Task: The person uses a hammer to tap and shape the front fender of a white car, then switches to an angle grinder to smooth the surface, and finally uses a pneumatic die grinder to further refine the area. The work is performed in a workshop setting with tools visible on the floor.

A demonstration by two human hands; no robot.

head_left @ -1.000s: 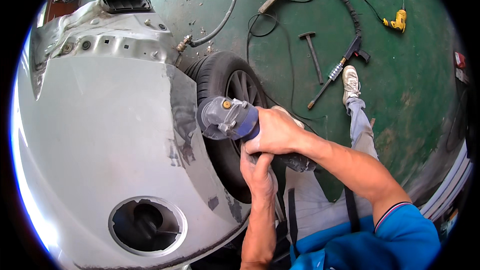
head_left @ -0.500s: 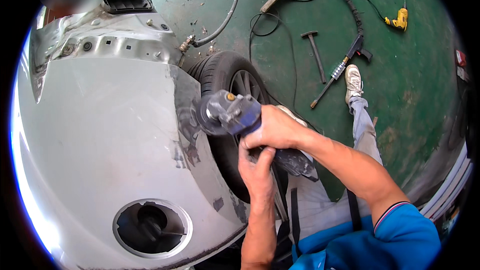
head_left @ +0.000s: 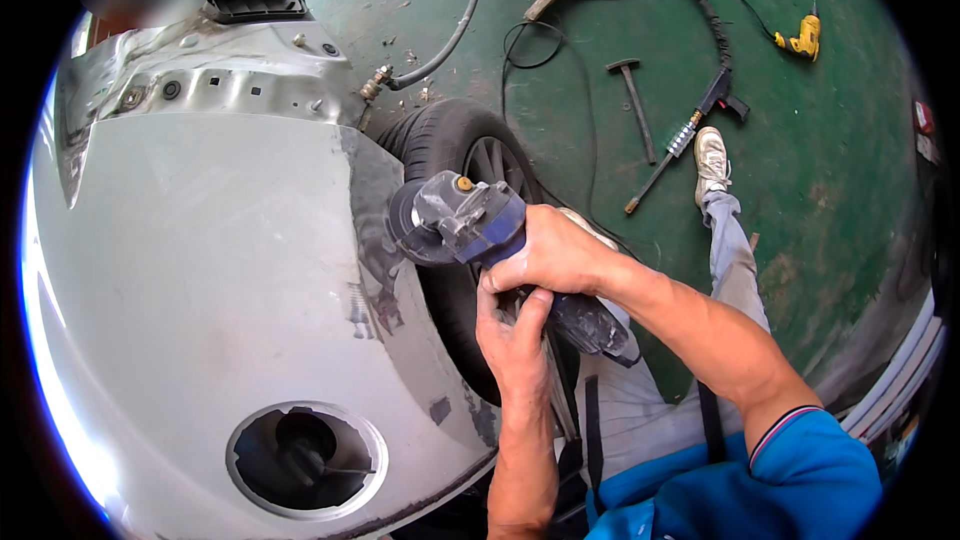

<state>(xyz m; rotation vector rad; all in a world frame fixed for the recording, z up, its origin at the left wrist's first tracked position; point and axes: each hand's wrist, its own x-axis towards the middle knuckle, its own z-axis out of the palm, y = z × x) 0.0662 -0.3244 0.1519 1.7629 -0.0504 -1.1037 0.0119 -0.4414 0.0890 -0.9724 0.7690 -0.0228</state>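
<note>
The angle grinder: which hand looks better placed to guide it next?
Probably the right hand: it wraps over the angle grinder close behind its head, while the left hand sits lower in view, its fingertips partly hidden.

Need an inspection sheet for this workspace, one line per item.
Surface: green floor, scuffed, debris toward the top.
Job's things: blue-and-grey angle grinder, disc at the scuffed edge of a pale grey car body panel; contact unclear.
Clutter: dark metal hammer, black-and-silver spray gun, yellow drill, all on floor.
Hands: right hand grips grinder; left hand below it, grip partly hidden.
Cables: grey rubber hose, loose black cables.
Surroundings: black tyre beside panel.
</note>
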